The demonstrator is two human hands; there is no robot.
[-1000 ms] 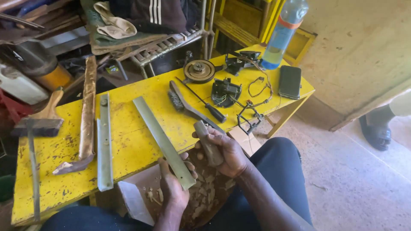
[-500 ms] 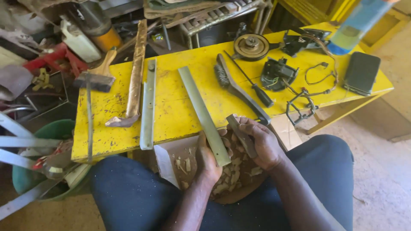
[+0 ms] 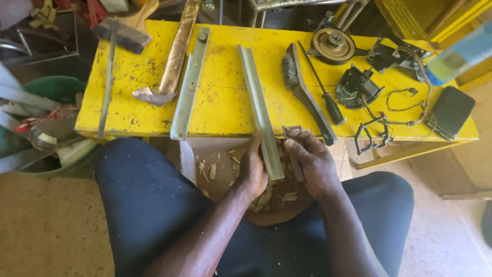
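Yellow bench [image 3: 225, 110], cluttered workshop floor

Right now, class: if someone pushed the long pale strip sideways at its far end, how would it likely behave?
The long pale strip looks straight and probably stiff. Gripped near its end by the left hand, it would likely pivot rather than slide. Flat-sided, so unlikely to roll.

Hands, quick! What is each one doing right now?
Left hand: closed around the near end of the long grey strip.
Right hand: closed on a small flat metal blade beside the strip.
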